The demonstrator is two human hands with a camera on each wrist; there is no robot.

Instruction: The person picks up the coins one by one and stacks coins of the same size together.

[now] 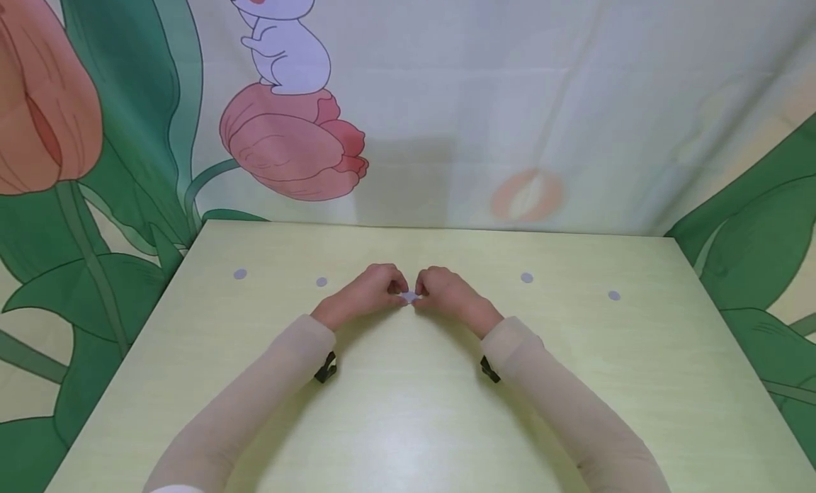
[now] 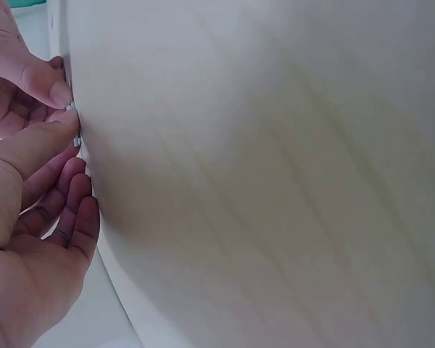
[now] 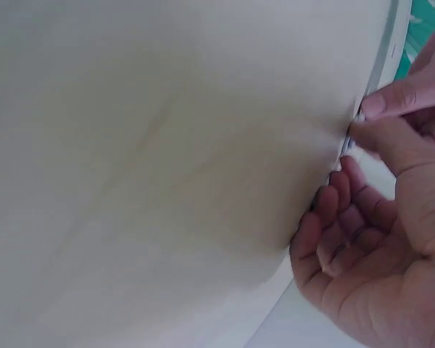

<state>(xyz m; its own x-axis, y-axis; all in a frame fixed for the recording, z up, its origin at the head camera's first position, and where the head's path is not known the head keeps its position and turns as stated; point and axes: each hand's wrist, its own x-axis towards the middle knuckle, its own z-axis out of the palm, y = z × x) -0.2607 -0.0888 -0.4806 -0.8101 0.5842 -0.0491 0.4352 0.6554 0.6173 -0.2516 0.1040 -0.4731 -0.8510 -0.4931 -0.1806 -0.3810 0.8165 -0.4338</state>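
Near the middle of the table, a small flat pale-lilac piece (image 1: pixel 409 296) sits between the two hands, low over the tabletop. My left hand (image 1: pixel 375 290) pinches its left side between thumb and fingers. From the right, my right hand (image 1: pixel 449 295) pinches the opposite side the same way. Fingertips cover much of the piece, so its full outline is hidden. In the left wrist view the left hand (image 2: pixel 47 239) has its other fingers curled near the surface. The right wrist view shows the right hand (image 3: pixel 377 239) with the thumb tips of both hands close together.
Several pale-lilac round spots lie in a rough row on the pale yellow table (image 1: pixel 408 422): two at left (image 1: pixel 239 274) and two at right (image 1: pixel 526 278). Behind the table's back edge hangs a printed cloth (image 1: pixel 421 110) with tulips and a white animal.
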